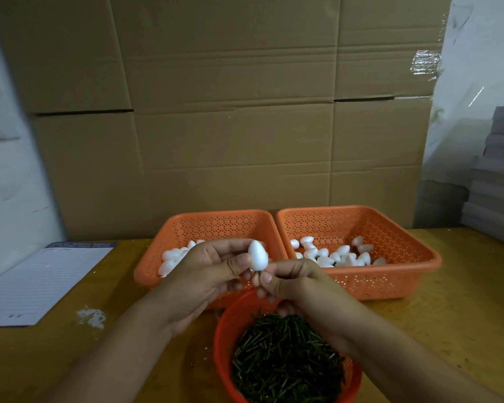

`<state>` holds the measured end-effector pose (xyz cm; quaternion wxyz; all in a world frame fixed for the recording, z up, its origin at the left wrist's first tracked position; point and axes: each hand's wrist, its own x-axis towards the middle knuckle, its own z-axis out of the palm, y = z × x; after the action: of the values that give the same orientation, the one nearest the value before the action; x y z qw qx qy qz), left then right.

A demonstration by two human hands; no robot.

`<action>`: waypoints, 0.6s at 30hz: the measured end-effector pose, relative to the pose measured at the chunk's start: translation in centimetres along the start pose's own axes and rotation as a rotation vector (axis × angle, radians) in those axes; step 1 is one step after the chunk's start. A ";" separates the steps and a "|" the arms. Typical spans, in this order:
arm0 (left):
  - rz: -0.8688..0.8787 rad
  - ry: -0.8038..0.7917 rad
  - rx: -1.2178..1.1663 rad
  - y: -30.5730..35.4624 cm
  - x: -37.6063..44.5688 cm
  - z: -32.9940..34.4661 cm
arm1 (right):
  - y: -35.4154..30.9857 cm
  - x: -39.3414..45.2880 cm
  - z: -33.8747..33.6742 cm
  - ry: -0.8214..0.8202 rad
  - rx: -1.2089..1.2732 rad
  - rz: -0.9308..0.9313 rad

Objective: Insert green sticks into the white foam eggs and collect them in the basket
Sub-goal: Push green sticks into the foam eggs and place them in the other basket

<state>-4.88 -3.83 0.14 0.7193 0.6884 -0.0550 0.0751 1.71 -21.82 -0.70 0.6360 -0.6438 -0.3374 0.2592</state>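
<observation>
step: sticking | my left hand (207, 269) pinches foam egg (256, 255), above baskets | right hand (285, 282) pinches green stick (257, 275) at its base | next: push straight, drop in left orange basket (157, 257)

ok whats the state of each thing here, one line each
foam egg: held upright between both hands, pointed end up
left hand: grips the egg's side
right hand: pinches at the egg's base; stick barely visible
left basket: part filled with white eggs
right basket: part filled with white eggs
round basket: heaped with green sticks
notepad: lying flat on the table
</observation>
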 end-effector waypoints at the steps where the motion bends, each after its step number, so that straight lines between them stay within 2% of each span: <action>1: -0.001 -0.011 -0.007 0.0 0.0 0.0 | 0.0 0.0 0.0 -0.018 0.027 0.012; 7: -0.002 -0.048 -0.013 0.2 -0.1 0.0 | -0.1 0.1 0.0 -0.093 0.183 0.071; 15: -0.002 -0.071 -0.012 0.3 -0.1 -0.1 | -0.2 0.1 0.0 -0.099 0.190 0.069; 18: 0.001 -0.064 -0.005 0.5 -0.2 -0.2 | 0.0 0.2 0.0 -0.050 0.174 0.053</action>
<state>-5.17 -3.64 0.59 0.7190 0.6885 -0.0787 0.0534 1.83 -21.71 -0.64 0.6737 -0.5883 -0.3121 0.3203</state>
